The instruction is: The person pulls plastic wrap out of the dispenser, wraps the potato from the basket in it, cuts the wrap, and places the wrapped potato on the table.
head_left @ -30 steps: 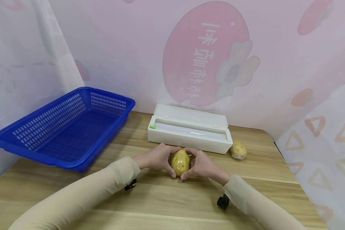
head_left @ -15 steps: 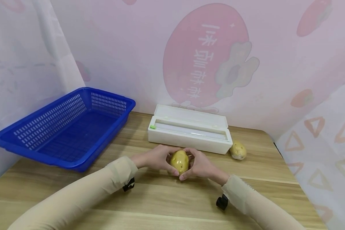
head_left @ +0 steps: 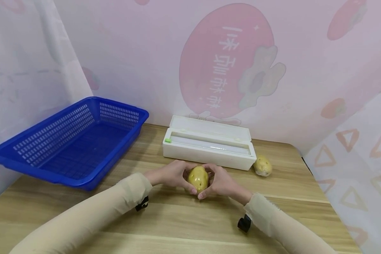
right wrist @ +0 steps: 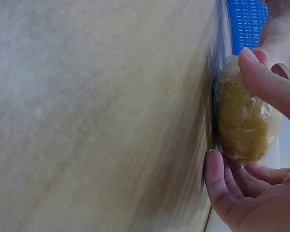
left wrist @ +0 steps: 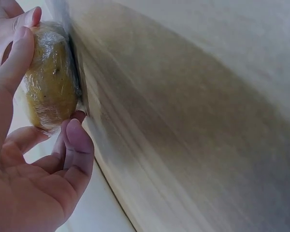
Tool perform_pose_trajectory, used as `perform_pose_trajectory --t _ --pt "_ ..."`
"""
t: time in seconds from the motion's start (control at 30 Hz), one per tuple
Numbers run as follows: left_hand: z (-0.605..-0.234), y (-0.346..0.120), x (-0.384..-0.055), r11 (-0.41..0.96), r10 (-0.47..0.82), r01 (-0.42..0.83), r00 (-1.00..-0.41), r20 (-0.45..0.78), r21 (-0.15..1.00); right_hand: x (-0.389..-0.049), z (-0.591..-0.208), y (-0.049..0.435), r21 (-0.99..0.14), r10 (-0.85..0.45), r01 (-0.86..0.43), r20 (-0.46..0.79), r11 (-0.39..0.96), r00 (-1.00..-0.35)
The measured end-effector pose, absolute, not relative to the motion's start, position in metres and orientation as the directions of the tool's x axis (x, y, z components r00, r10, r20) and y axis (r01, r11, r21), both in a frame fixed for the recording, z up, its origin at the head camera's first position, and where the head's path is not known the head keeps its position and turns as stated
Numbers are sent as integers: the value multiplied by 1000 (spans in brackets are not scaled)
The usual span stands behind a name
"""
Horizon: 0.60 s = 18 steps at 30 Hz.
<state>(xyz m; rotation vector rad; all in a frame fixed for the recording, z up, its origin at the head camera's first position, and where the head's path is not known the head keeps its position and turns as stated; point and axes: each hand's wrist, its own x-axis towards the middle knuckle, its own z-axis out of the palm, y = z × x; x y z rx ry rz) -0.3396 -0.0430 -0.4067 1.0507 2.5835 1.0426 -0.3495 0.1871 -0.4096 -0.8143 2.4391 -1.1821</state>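
A yellow potato (head_left: 198, 178) wrapped in clear plastic film sits at the middle of the wooden table. My left hand (head_left: 175, 175) curls round its left side, thumb at the front. From the right, my right hand (head_left: 222, 182) curls round it in the same way, and the two thumb tips come close together. In the left wrist view the film on the potato (left wrist: 52, 82) looks crinkled and shiny. The right wrist view shows the potato (right wrist: 244, 121) low against the tabletop, with fingers at its far end and a thumb over its near side.
Behind the hands stands a white cling film box (head_left: 207, 157) with its lid raised and a roll inside. Another wrapped potato (head_left: 262, 166) lies by the box's right end. A blue plastic basket (head_left: 82, 181) stands at the left on the wooden table (head_left: 184, 225).
Both hands have shifted very slightly, with the thumbs a little lower and closer at the potato's front. The potato stays in nearly the same spot. Box, basket and other potato are unmoved.
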Motion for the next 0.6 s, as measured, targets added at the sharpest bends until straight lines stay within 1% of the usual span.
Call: perform_pose_trajectory --t 0.27,0.43,0.53,0.6 --pt "-403 -43 -335 519 654 528 -752 85 672 -348 -410 188 -782 -618 -367 -30 504 -786" --pt "-406 -42 -329 515 631 492 -771 78 701 -347 -410 191 -789 -655 -392 -19 474 -755" --pt "-407 -44 -325 523 600 464 -796 78 715 -344 -409 191 -785 -675 -411 -13 463 -737" --pt "-407 -47 -321 543 561 423 -825 61 725 -342 -408 190 -777 -684 -425 -10 465 -729"
